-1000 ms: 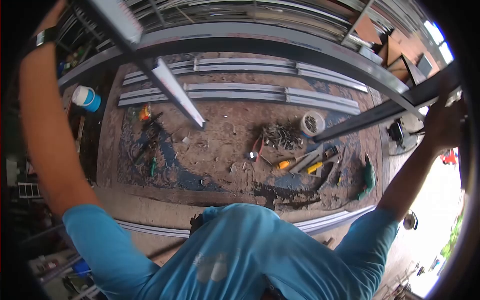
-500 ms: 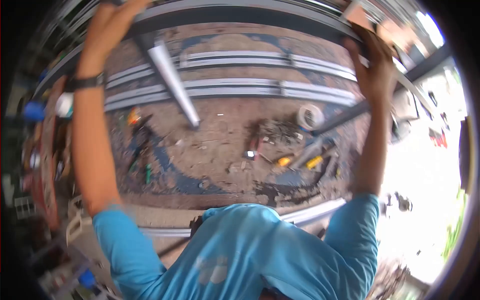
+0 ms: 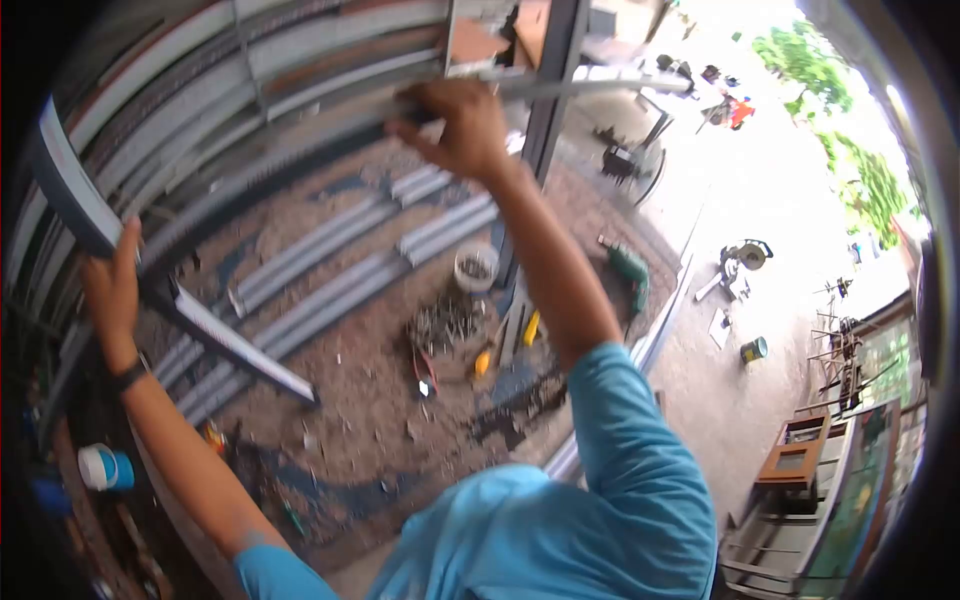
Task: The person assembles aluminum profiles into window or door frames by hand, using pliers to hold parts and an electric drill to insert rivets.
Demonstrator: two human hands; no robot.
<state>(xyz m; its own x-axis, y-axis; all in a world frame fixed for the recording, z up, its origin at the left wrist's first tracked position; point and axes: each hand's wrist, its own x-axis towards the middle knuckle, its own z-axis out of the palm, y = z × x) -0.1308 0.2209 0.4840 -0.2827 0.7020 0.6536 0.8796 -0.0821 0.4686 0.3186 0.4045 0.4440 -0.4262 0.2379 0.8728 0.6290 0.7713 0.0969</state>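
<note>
My left hand [image 3: 112,295] is closed around the left end of a dark grey metal frame [image 3: 265,185], close to the joint where its bars meet. My right hand [image 3: 460,128] grips the same frame's long bar farther right, fingers over the top and thumb below. From the left joint a short bar [image 3: 245,345] slants down over the worktable. At the right, an upright dark bar [image 3: 550,95] passes beside my right hand. Below the frame, several pale metal profiles [image 3: 330,245] lie side by side on the table.
On the worn worktable [image 3: 370,400] are a tub of small parts [image 3: 476,268], a heap of screws [image 3: 445,325], red-handled pliers [image 3: 425,375] and a green drill [image 3: 630,275]. Long profiles fill a rack [image 3: 330,45] behind. A saw [image 3: 745,260] and a can [image 3: 754,349] stand on the floor.
My view has swung to the right, showing more floor. The frame now slants across it, lower at the left, with both hands still on it.
</note>
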